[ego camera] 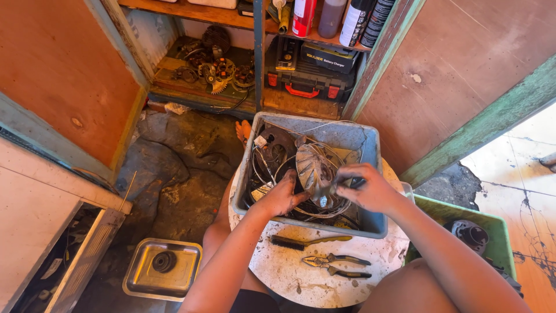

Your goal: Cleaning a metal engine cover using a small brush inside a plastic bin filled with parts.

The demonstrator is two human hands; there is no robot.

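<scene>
My left hand (282,198) and my right hand (365,188) both grip a round finned metal disc (314,167), held tilted on edge over a grey plastic bin (359,138). The left hand, smeared with grease, holds the disc's lower left edge; the right hand holds its right rim. The bin sits on a white round stool top (301,278) and is filled with black cables, wires and dark metal parts (272,156). In front of the bin on the stool lie a wire brush (307,241) and pliers (336,266).
An open wooden cabinet (69,75) stands ahead, with gears (217,72) and a black tool case (310,72) on its lower shelf and spray cans (304,16) above. A steel tray (142,278) holding a round part lies on the floor left. A green bin (492,223) stands right.
</scene>
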